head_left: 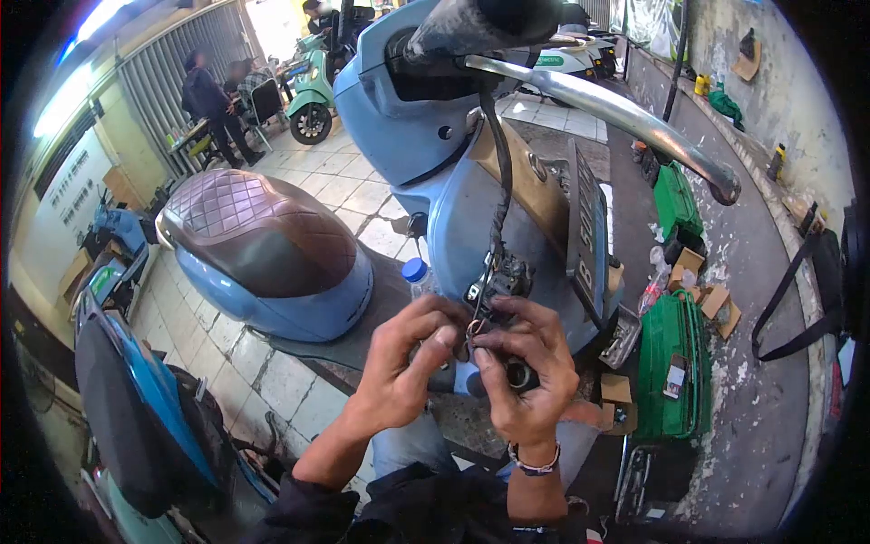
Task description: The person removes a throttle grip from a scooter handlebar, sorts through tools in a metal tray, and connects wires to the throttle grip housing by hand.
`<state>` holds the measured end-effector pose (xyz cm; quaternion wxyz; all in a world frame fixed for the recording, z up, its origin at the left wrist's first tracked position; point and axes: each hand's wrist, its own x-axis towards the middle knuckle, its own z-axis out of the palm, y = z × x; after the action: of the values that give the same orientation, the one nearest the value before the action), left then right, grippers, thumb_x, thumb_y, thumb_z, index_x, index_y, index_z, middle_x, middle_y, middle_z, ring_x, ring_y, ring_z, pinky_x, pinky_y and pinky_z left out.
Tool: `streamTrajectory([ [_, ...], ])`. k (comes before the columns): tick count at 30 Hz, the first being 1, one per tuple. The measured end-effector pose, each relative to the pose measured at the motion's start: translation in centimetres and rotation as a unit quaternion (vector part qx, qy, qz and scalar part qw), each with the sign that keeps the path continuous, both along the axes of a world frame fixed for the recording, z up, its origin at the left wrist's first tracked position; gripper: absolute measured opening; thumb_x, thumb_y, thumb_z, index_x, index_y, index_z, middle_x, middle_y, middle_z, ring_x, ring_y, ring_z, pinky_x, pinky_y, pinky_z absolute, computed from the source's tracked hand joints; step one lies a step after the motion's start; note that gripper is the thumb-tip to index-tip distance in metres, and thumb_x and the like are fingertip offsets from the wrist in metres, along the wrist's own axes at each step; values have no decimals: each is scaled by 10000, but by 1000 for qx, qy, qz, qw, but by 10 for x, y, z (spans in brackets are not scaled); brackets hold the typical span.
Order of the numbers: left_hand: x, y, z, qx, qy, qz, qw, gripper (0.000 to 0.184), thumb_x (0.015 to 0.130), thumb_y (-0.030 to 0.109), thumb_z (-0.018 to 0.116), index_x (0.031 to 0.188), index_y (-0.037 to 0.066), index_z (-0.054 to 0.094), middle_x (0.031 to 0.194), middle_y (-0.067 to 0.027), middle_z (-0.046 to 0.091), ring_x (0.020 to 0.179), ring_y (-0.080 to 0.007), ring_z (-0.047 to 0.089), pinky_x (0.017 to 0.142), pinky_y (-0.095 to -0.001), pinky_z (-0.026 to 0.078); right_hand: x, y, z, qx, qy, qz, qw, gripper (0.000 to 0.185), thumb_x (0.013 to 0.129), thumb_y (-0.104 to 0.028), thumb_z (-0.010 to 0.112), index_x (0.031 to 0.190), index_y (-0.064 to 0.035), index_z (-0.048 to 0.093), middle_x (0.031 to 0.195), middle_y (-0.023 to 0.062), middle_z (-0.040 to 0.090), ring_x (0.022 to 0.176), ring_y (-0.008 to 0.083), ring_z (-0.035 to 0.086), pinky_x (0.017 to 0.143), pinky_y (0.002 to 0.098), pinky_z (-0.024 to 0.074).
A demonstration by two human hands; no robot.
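A blue scooter (442,213) stands in front of me, a black-wrapped cable (500,186) running down from its handlebar. At the cable's lower end hangs a dark switch housing (512,276) with loose wires. Just below it, the fingers of my left hand (412,354) and my right hand (530,358) meet in a pinch. Between the fingertips is a thin reddish wire (474,328), bent in a small loop. A dark round part (518,372) shows under my right palm, partly hidden. The metal brake lever (616,95) juts out above to the right.
A blue-capped bottle (415,271) stands behind my left hand. The quilted brown seat (263,222) is at left, another scooter (136,408) nearer. Green toolboxes (671,363) and cardboard boxes (616,390) lie along the right wall. People (213,104) are in the background.
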<state>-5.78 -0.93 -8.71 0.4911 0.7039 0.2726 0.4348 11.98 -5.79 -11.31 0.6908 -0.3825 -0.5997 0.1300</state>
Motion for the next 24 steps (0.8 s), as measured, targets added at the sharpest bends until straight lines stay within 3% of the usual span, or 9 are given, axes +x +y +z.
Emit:
streamTrajectory([
  [2,3,-1,7,285,75,134,946,107,897,65,695,960,-20,708,1112,-172,696,942,-264,704,785,-337,558,3,1,-1,-8,15,4,1000,186,816,32,784,993,-22,803,1266,174,714,891,177,714,827,317,577],
  [4,3,-2,7,310,57,181,932,155,819,7,759,972,35,755,1105,-153,736,880,-249,743,712,-311,579,5,4,-3,16,24,13,1000,187,803,44,766,979,-11,799,1271,179,714,883,164,707,820,306,573],
  [6,-8,6,0,501,119,170,840,218,768,66,856,962,94,760,1046,-125,741,839,-236,736,711,-327,599,7,4,-4,14,24,17,999,183,799,42,762,972,-6,796,1268,184,716,880,163,706,815,306,570],
  [10,-13,14,7,565,133,155,800,286,681,75,903,947,160,842,998,-81,771,751,-190,752,627,-291,584,4,3,-3,1,52,29,998,178,793,31,757,964,-5,790,1258,193,724,858,167,704,800,311,567],
  [17,-17,20,12,577,148,123,793,287,659,122,927,933,178,861,982,-63,774,747,-181,751,601,-282,571,9,5,-1,21,0,18,1000,177,798,34,755,967,-8,787,1278,200,716,835,172,705,801,321,570],
  [20,-9,17,14,503,119,104,850,265,740,56,875,989,141,839,992,-48,749,774,-163,728,634,-273,566,8,4,-1,9,0,18,1000,172,801,37,754,964,-10,786,1290,196,711,840,171,705,805,320,571],
  [22,-2,12,9,330,60,97,937,167,801,56,858,961,83,819,980,-80,720,825,-180,714,692,-294,560,8,4,-1,19,-10,18,1000,172,807,33,755,970,-11,785,1288,188,712,850,176,709,810,320,573],
  [23,2,8,5,330,61,96,937,167,801,56,858,961,83,819,980,-80,720,825,-180,714,692,-294,560,7,5,-2,19,-10,17,1000,172,807,33,755,970,-11,785,1288,188,712,850,176,709,810,320,573],
  [24,4,4,0,218,15,80,972,127,838,49,833,958,49,793,1011,-80,701,860,-169,689,737,-300,545,6,6,-3,25,-8,15,1000,172,810,27,758,974,-15,785,1292,186,711,854,179,713,816,322,575],
])
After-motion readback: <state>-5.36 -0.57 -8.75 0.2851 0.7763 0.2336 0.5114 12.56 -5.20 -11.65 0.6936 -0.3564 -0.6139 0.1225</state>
